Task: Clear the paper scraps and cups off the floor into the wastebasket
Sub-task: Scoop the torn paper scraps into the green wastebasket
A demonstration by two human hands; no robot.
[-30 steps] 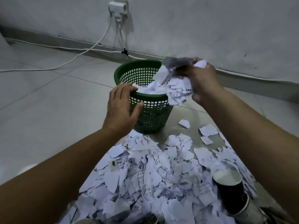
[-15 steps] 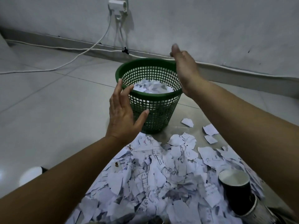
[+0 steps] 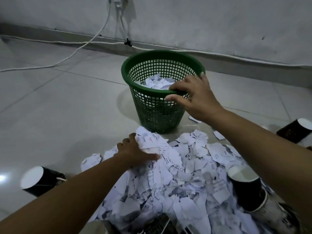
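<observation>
The right hand (image 3: 195, 97) grips the near rim of the round green plastic lattice wastebasket (image 3: 143, 65), fingers hooked over the edge and thumb against the outer wall, holding it steady. The left hand (image 3: 135, 152) lies on the far edge of the heap of torn white printed paper scraps (image 3: 177, 179), thumb stretched out over the sheets; whether its fingers are curling under paper I cannot tell, since the scraps hide them. The two hands are well apart, the heap just below the basket's foot on the pale tiled floor (image 3: 59, 107). Inside the basket, beyond the right hand's fingers, a layer of white scraps already sits low down. A black paper cup with a white inside (image 3: 243, 186) stands in the heap under the right forearm; another black cup (image 3: 40, 181) lies on its side beside the left forearm, and a third (image 3: 295, 130) lies outside the right arm.

The step in hand looks like gathering a fresh handful. Next, the left hand needs to close on a bunch and lift it over the rim while the right hand braces the basket. Most of the clearing remains undone
</observation>
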